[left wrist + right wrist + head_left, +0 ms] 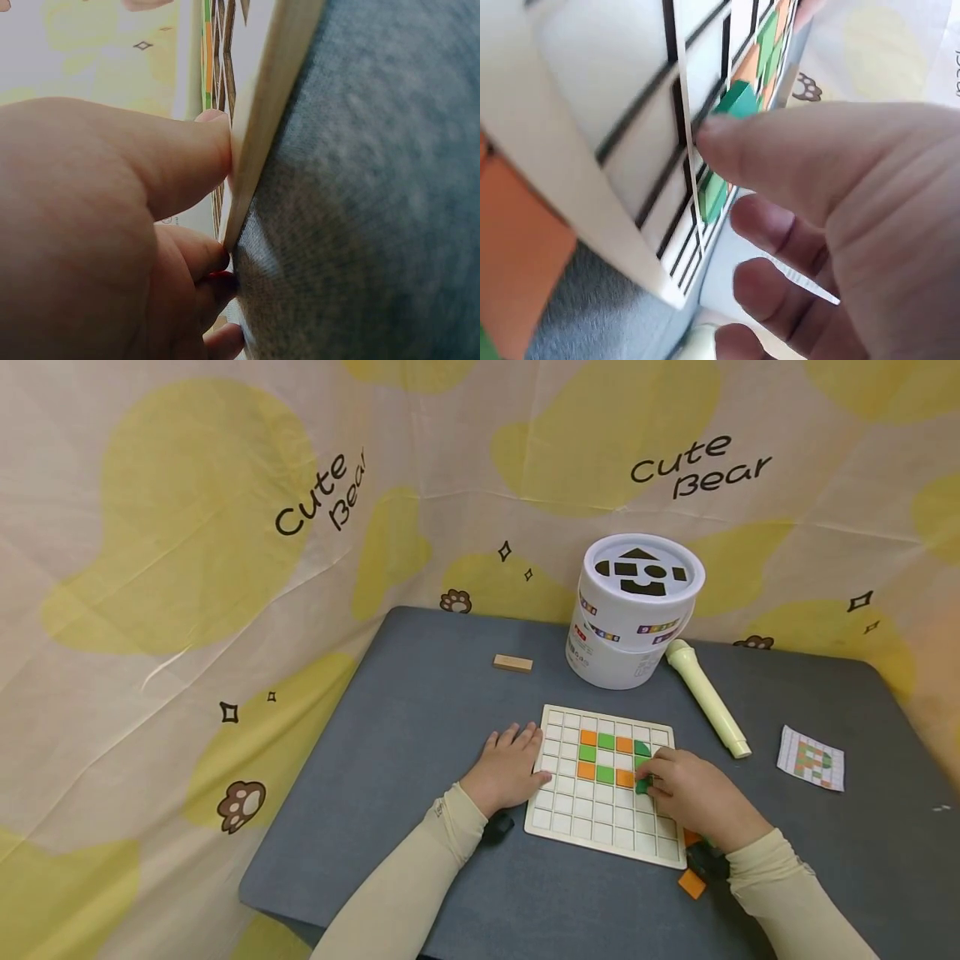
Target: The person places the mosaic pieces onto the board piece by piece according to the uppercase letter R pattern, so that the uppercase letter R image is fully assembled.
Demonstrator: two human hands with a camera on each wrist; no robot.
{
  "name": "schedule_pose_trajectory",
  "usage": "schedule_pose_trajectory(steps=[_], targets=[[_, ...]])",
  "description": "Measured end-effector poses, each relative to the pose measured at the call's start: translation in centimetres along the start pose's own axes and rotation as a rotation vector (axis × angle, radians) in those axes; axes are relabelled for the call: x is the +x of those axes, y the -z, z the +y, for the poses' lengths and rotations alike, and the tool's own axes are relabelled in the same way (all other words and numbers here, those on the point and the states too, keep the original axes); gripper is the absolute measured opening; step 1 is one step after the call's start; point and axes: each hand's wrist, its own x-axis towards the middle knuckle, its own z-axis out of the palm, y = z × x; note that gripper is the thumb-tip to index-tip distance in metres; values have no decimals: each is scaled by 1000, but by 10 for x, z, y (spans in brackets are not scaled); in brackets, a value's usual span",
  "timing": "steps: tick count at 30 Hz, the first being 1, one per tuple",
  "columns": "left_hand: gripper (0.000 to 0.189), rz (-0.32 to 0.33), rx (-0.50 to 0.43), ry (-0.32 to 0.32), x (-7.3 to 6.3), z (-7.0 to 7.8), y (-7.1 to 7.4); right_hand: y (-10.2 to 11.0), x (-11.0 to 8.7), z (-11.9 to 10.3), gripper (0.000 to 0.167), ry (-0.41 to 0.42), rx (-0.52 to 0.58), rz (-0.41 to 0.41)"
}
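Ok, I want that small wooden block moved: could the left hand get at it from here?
Probably yes: the wooden block lies on the table beyond the left hand, with nothing seen standing between them, though that hand would first have to leave the edge of the board.

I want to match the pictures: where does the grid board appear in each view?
Head: the grid board lies right of centre, below the white bucket.
Left wrist: upper centre, its pale edge steeply slanted.
Right wrist: upper left, large, its white squares running diagonally.
Shared landmark: the orange and green tiles on it.
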Motion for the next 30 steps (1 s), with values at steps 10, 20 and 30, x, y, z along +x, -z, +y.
schedule_pose_trajectory(steps=[10, 20, 30], targets=[[80, 0, 1, -6, -1, 1, 1, -2, -10, 4, 19, 33, -22, 111], [80, 2, -1, -7, -2, 2, 3, -4, -8, 7, 12, 16, -26, 59], [80, 5, 4, -4, -1, 1, 1, -3, -5, 5, 15, 34, -89, 139]])
